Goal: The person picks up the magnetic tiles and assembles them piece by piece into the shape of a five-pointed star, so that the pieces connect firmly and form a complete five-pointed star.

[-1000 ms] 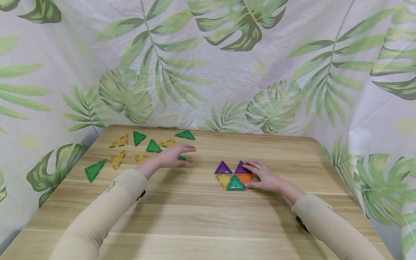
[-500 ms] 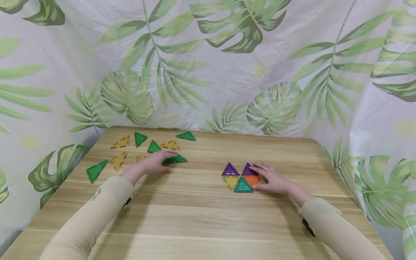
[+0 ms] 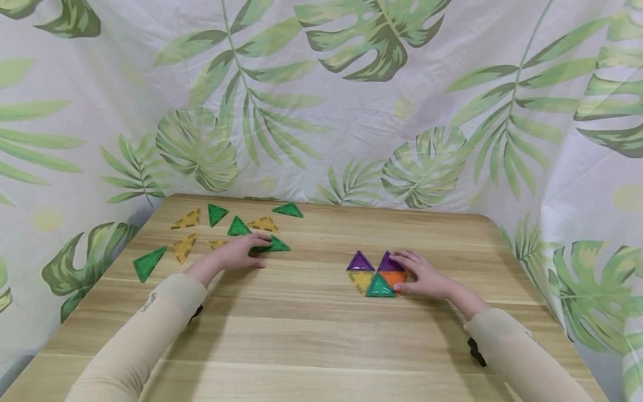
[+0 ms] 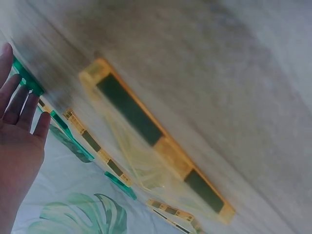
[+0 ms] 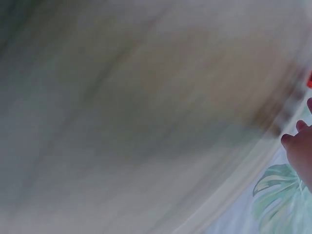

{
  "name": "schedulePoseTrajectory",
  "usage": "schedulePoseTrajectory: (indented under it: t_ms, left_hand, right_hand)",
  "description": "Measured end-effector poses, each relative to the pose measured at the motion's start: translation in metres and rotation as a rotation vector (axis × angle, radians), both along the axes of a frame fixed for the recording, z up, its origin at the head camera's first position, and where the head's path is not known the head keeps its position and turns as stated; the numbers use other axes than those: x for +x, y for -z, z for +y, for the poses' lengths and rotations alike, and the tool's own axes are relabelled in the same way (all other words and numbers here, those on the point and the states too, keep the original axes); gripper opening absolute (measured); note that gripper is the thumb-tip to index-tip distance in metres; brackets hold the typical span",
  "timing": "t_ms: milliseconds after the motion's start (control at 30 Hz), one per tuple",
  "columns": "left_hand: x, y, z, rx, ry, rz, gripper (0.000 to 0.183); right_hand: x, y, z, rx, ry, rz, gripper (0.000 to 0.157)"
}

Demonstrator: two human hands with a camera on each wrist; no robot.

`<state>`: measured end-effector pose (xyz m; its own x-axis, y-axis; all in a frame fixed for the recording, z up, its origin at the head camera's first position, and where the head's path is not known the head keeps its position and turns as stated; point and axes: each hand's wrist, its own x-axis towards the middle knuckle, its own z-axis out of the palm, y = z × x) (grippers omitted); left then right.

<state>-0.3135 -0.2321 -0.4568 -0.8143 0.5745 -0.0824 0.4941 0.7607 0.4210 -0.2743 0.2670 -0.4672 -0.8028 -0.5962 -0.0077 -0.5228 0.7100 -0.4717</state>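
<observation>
In the head view, the left hand (image 3: 236, 253) is resting over a green triangle (image 3: 278, 244) left of the middle, its fingers lying loose. The right hand (image 3: 427, 279) is resting loosely on a little group right of the middle: fingertips are covering part of a purple triangle (image 3: 387, 263), and the thumb is sitting by an orange triangle (image 3: 392, 276). A teal triangle (image 3: 381, 286) and a yellow triangle (image 3: 359, 280) are lying there too. The left wrist view is showing what the head view is keeping tiny: dark bars (image 4: 129, 109) along a yellow tile's edge. The right wrist view is showing mostly blurry table (image 5: 122, 146), with fingers peeking in at the right edge.
</observation>
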Motion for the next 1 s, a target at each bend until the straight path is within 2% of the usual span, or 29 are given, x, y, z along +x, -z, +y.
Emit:
schedulePoseTrajectory:
  t_ms: [167,367,467,733,1000]
  left_hand:
    - [0.000,-0.001,0.007,-0.009,0.013,0.002,0.058]
    - [-0.003,-0.001,0.022,-0.005,0.053,0.025,0.057]
    - [-0.006,0.000,0.031,-0.002,0.076,0.028,0.057]
    - [-0.013,0.000,0.055,0.006,0.100,-0.006,0.057]
    - [-0.015,-0.003,0.076,-0.001,0.124,-0.011,0.056]
  right_hand:
    - [-0.004,-0.007,-0.008,-0.028,-0.010,0.016,0.076]
    - [-0.009,-0.016,-0.028,-0.011,-0.023,0.065,0.077]
    - [-0.010,-0.019,-0.041,-0.011,-0.029,0.052,0.078]
    - [-0.020,-0.015,-0.068,-0.047,-0.083,0.018,0.077]
    - [-0.034,-0.008,-0.074,0.018,-0.168,-0.045,0.075]
